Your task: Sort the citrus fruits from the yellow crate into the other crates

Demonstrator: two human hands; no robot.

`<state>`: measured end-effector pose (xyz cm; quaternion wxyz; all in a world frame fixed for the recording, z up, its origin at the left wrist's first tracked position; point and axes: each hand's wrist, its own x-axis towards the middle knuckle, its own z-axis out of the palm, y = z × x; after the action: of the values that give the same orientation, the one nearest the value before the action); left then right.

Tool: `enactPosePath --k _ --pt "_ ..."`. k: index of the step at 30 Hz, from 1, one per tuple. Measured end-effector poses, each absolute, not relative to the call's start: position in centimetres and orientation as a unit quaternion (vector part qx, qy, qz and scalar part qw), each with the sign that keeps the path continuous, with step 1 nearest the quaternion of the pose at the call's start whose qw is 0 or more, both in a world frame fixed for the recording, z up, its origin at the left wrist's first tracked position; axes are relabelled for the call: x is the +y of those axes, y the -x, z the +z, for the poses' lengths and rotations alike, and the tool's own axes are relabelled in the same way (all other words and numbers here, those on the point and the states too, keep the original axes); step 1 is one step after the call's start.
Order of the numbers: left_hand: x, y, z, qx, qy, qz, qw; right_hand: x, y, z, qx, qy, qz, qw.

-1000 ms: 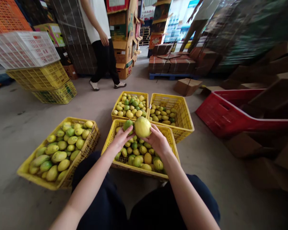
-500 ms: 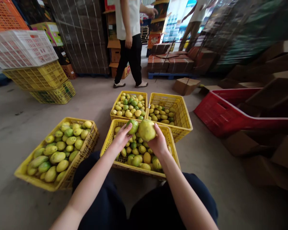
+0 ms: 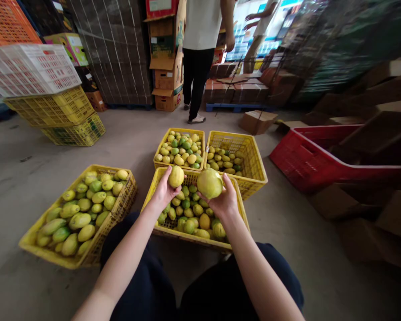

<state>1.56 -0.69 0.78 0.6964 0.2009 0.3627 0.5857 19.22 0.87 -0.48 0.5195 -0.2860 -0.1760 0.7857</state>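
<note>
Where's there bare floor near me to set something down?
Bare grey floor lies between the front middle yellow plastic crate and the red plastic crate, and between the left yellow crate and the stack of orange, white and yellow crates. It's crowded where two more yellow crates sit close behind the middle one, and among brown cardboard boxes.

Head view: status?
Left hand: smaller fruit. Right hand: bigger fruit. Both held above middle crate. Nothing visible between the two fruits.

Lemons [image 3: 188, 214] lie in the front crate [image 3: 187, 237] before us. Two rear crates [image 3: 255, 183] stand behind it, a side crate [image 3: 120, 207] to our left.
</note>
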Motion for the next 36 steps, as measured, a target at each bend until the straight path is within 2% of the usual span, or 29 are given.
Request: enactPosePath --k 6,16,28,32,36 --pt "-0.9 -1.3 1.1 0.338 -0.15 0.58 0.726 1.0 -19.4 -0.6 -0.176 0.288 0.809 0.482" --pt "-1.1 -0.8 1.2 0.307 -0.129 0.597 0.73 0.9 -19.3 -1.1 -0.252 0.273 0.785 0.497" --pt "-1.0 -0.1 1.2 0.264 -0.037 0.609 0.747 1.0 -19.3 -0.3 -0.109 0.217 0.805 0.541" --pt "-0.2 0.2 -0.1 0.271 -0.03 0.604 0.749 0.9 -19.2 -0.1 -0.086 0.22 0.801 0.55" --pt "0.7 -0.7 -4.1 0.364 -0.049 0.579 0.728 1.2 -19.4 0.0 -0.014 0.258 0.788 0.559"
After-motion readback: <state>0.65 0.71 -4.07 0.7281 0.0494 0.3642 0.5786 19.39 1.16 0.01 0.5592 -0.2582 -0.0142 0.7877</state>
